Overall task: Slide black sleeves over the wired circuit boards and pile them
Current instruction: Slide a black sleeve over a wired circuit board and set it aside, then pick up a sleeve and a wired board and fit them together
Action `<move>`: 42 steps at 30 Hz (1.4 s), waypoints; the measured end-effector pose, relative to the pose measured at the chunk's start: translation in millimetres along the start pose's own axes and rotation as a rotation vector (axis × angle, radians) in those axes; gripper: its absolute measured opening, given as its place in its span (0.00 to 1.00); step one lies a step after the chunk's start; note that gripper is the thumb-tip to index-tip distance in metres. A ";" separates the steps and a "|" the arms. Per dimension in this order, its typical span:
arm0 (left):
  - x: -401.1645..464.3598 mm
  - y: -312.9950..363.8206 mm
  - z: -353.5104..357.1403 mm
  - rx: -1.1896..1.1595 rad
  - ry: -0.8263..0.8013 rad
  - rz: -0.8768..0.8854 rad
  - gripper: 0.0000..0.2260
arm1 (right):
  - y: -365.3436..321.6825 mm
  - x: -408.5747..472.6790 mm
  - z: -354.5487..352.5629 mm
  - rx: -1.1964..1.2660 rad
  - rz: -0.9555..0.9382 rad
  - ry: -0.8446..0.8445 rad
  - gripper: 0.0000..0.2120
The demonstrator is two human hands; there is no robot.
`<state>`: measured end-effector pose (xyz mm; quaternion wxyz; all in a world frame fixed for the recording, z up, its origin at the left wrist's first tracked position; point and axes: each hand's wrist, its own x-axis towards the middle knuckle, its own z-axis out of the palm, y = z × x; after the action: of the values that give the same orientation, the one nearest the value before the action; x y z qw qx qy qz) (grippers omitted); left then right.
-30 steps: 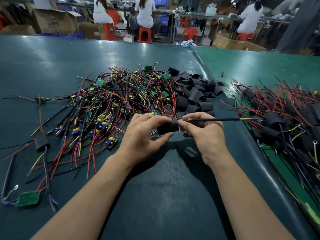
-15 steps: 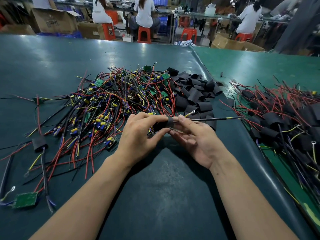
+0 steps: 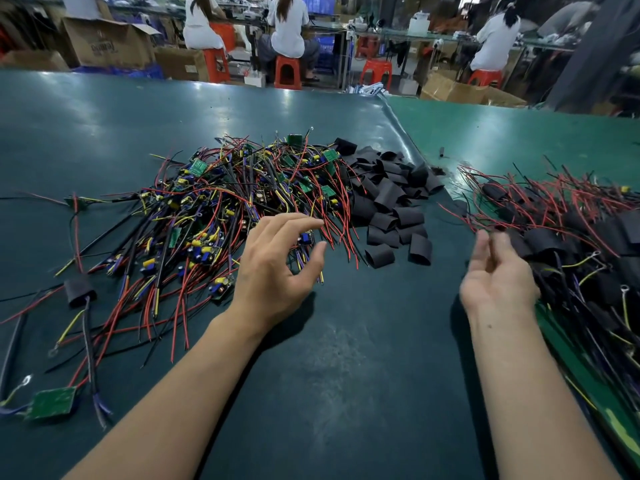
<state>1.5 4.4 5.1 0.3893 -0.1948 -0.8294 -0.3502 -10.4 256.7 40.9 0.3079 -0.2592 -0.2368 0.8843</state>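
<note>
Table (image 3: 104, 140) carried everything, dark green mat on the left, brighter green mat on the right. Heap of bare wired circuit boards (image 3: 221, 209) sat left of centre, red, yellow and black leads sprawled toward the near edge. Pile of sleeved boards (image 3: 571, 237) lay on the right, across the seam between the two mats. Loose black sleeves (image 3: 388, 206) were bunched between the two, touching the right edge of the bare heap. Left hand (image 3: 277, 268) hovered over the near right edge of the bare heap, fingers (image 3: 304, 221) loosely curled and apart, holding nothing. Right hand (image 3: 495, 275) was at the near left edge of the sleeved pile, palm turned inward, fingers relaxed and spread; a bit blurred, nothing gripped. One stray bare board (image 3: 52, 403) sat at the near left, and a lone sleeved board (image 3: 79, 289) above it, both apart from the heap.
</note>
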 end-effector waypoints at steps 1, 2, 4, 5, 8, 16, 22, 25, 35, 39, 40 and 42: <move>0.2 -0.7 -0.2 0.004 -0.002 -0.015 0.11 | -2.2 3.8 -1.9 0.027 0.022 0.030 0.05; 0.1 -1.3 -0.5 0.018 -0.006 -0.028 0.10 | -1.7 6.6 -3.2 0.030 0.038 0.032 0.04; 0.2 -2.3 -0.9 0.083 -0.033 -0.051 0.08 | 4.1 6.5 -2.7 0.014 0.055 0.005 0.03; 0.5 -3.0 -1.1 0.137 -0.053 -0.069 0.08 | 7.9 5.5 -2.2 -0.002 0.061 -0.006 0.03; 1.6 -9.3 -4.1 0.338 -0.077 -0.207 0.12 | 14.0 1.6 -0.5 -0.092 0.119 -0.054 0.04; 1.2 -17.6 -5.8 0.456 -0.275 -0.392 0.14 | 37.9 -28.0 4.0 -0.615 0.092 -0.338 0.06; 7.7 2.1 -10.3 0.247 0.006 -0.165 0.09 | 50.4 -41.2 0.3 -0.930 -0.237 -0.662 0.05; 5.3 16.4 -9.0 0.142 0.017 0.010 0.09 | 62.5 -48.0 -5.2 -1.126 -0.413 -1.038 0.26; -1.1 20.9 -7.0 -0.018 -0.069 0.104 0.15 | 57.3 -18.2 -7.2 -1.037 -0.571 -0.642 0.03; -7.2 16.4 -1.8 -0.018 -0.374 0.049 0.14 | 63.2 -20.2 -8.5 -1.236 -0.501 -0.756 0.03; -8.0 15.6 -1.1 -0.023 -0.410 0.056 0.12 | 62.8 -25.3 -6.1 -1.148 -0.424 -0.770 0.03; -7.6 13.8 -1.0 -0.026 -0.429 0.054 0.08 | 60.4 -35.6 -1.7 -0.902 -0.155 -0.769 0.05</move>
<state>14.9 12.6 5.5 0.2106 -0.2919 -0.8831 -0.3010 -10.9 191.2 15.8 0.1234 -0.0075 -0.7017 0.7016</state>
